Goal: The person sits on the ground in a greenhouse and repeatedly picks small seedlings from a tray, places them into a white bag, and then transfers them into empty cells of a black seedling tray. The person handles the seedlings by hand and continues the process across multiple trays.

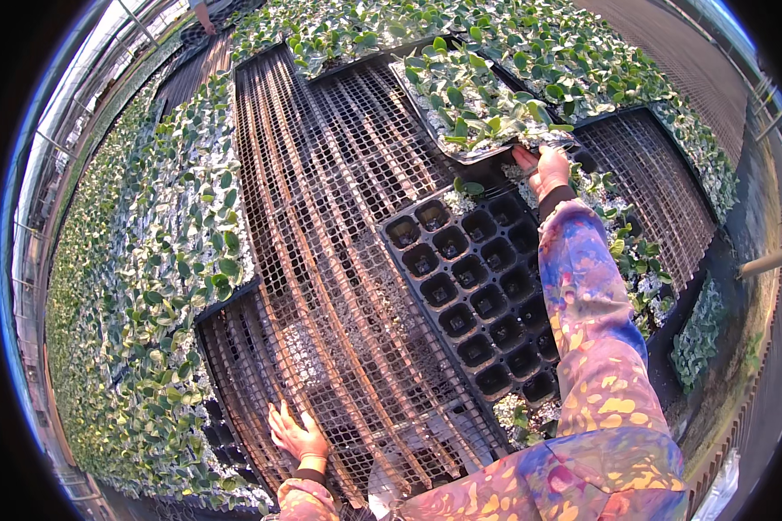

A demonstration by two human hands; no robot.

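Note:
My right hand (pixel 542 170) grips the near edge of a black plastic tray of seedlings (pixel 456 154), whose young green plants stand in pale, white-flecked medium. Below that hand lies a black plug tray (pixel 464 271) with many bare cells and some plants along its edges; my right sleeve covers part of it. At the lower left, my left hand (pixel 298 435) rests on or just above the mesh bench top (pixel 358 312), fingers spread, holding nothing. White granules are scattered beneath the mesh.
Densely packed seedling trays (pixel 143 286) cover the left side, and more (pixel 560 45) stand at the far right. Another person's arm (pixel 202 16) shows at the top left. A pipe (pixel 766 262) juts in at the right, near a dark walkway (pixel 772 365).

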